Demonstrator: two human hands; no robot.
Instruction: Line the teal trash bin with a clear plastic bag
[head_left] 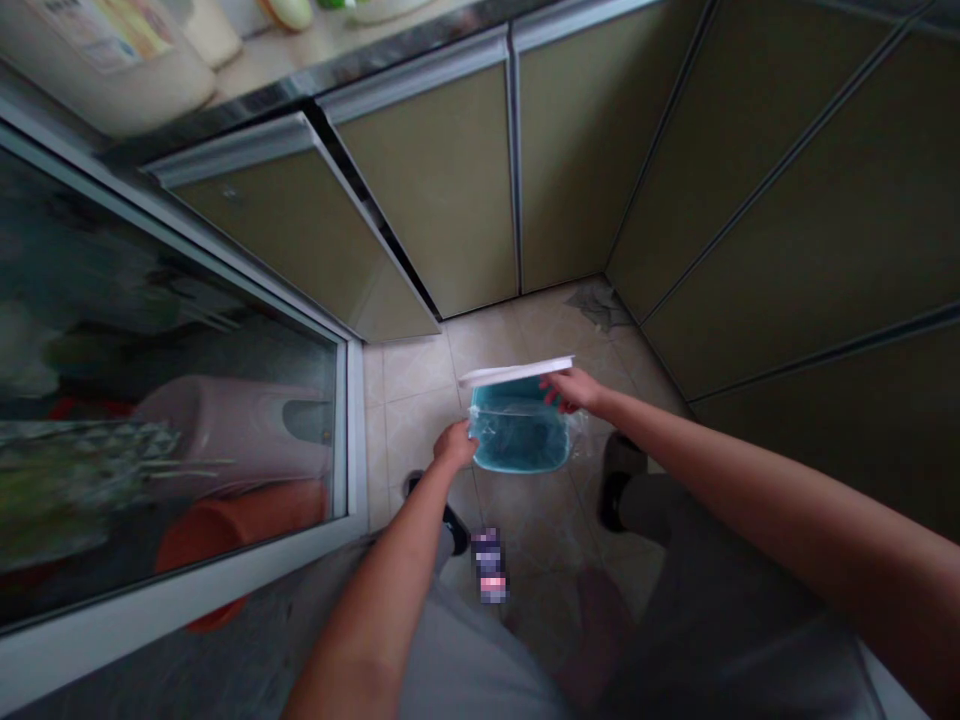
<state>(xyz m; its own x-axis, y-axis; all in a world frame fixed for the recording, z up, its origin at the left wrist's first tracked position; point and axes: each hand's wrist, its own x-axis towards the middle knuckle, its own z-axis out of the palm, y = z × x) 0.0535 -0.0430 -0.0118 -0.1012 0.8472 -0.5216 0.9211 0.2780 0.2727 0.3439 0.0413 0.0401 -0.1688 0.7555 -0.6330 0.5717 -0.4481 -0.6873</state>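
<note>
A teal trash bin (525, 452) stands on the tiled floor between my feet, with a clear plastic bag (517, 415) lying over its opening and bunching out at the right side. Along its far edge, a thin white lid or rim piece (514, 373) is tilted up, seen almost edge-on. My left hand (455, 443) is closed at the bin's left edge, on the plastic bag there. At the right end of the white piece, my right hand (571, 388) has its fingers curled under it, over the bin's opening. The inside of the bin is only partly visible through the plastic.
Cabinet doors (442, 180) line the far side; one door (300, 230) stands ajar. A glass door (165, 400) is at the left, with an orange bucket (240, 525) behind it. A grey cloth (598, 303) lies in the corner. A blurred-out item (489, 565) is near my left foot.
</note>
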